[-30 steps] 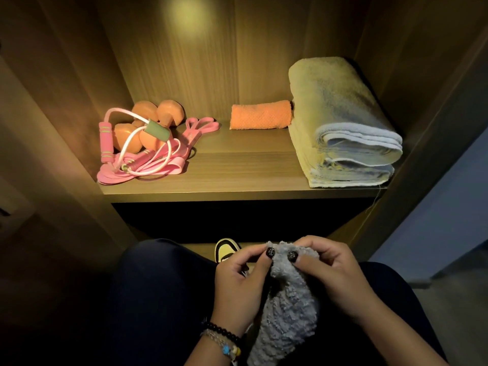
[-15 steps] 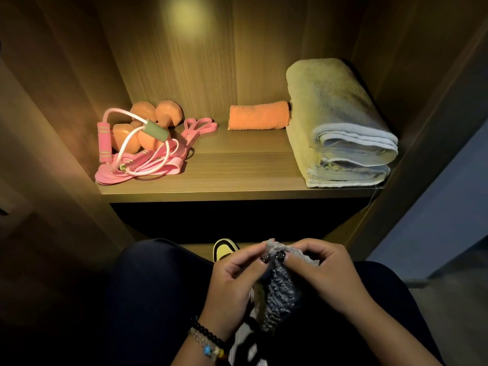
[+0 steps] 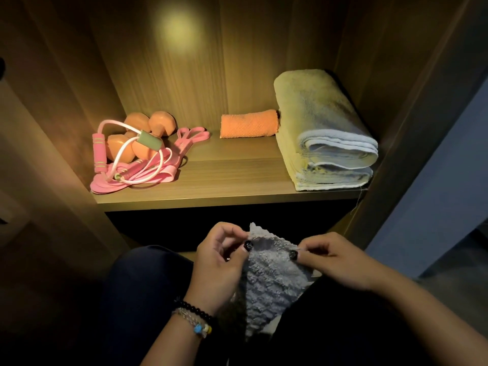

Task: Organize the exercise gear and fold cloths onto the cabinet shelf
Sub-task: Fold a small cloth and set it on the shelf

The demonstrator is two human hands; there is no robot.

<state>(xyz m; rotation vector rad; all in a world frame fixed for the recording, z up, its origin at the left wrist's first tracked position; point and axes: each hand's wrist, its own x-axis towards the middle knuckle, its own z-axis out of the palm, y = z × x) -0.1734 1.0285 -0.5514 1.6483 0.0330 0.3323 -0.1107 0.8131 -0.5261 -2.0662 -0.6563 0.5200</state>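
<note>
Wooden cabinet walls fill the upper frame, lit by a warm spot, with one shelf running across the middle. Below it, in the lower centre, my left hand pinches the upper left edge of a fluffy grey cloth between thumb and curled fingers, and my right hand pinches its upper right edge the same way, so the cloth hangs stretched between them over my dark-clad lap. On the shelf's left lie orange dumbbells tangled under a pink jump rope and pink bands; a small rolled orange cloth sits at the back centre, touching a big folded towel on the right. Beaded bracelets circle my left wrist. The grey cloth's lower end fades into shadow, the space under the shelf is black, and my forearms are cut off by the bottom edge.
</note>
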